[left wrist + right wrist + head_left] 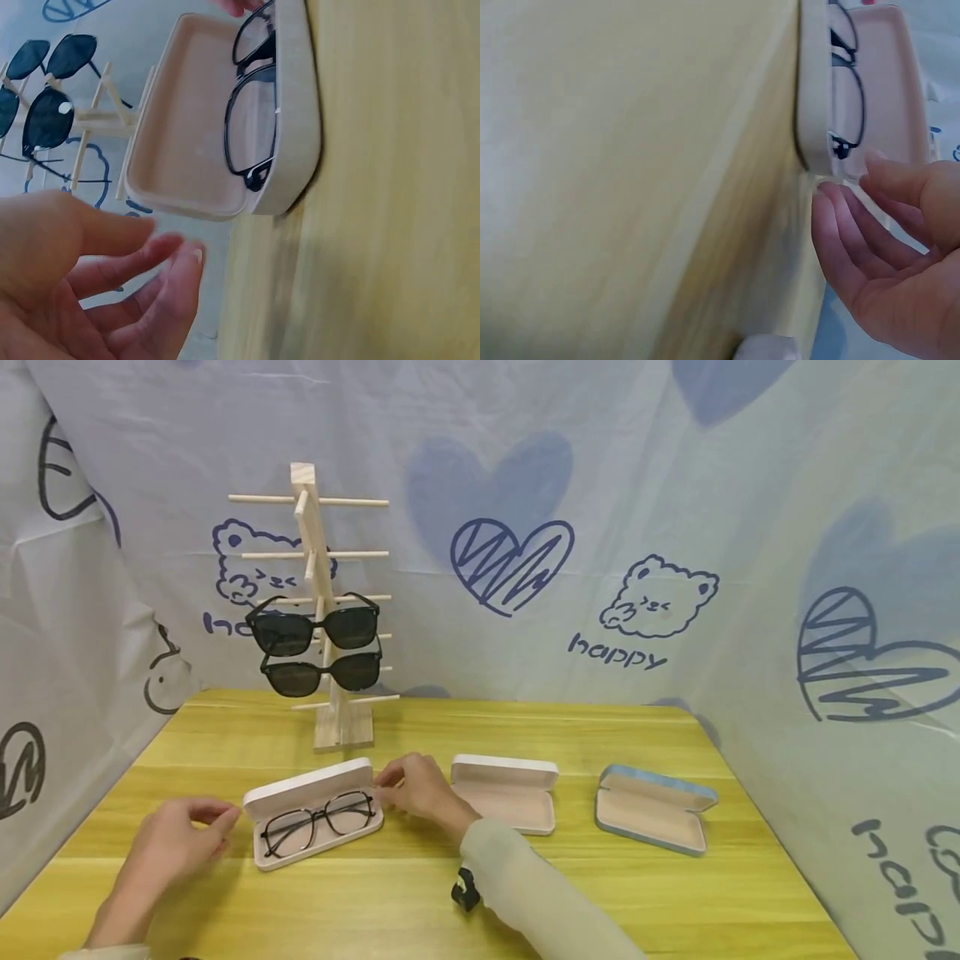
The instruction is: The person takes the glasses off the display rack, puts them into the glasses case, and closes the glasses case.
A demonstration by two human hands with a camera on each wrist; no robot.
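Note:
Black-framed eyeglasses [317,822] lie in an open white glasses case [309,785] at the left of the table, its pale pink lining showing. Off the case's left end, my left hand [180,837] hovers apart with fingers loosely bent and nothing between them. My right hand [416,787] is at the case's other end, fingertips right by the corner where lid and base meet. In the right wrist view the right thumb [889,176] and fingers are parted with nothing between them. The glasses' lower frame is partly hidden behind the case wall in the left wrist view.
Behind the case stands a wooden display rack [318,552] with two pairs of dark sunglasses [322,675] on its pegs. To the right lie another open white case [506,768] and an open blue case [652,839]. Printed cloth [510,410] hangs around the yellow wooden table [360,910].

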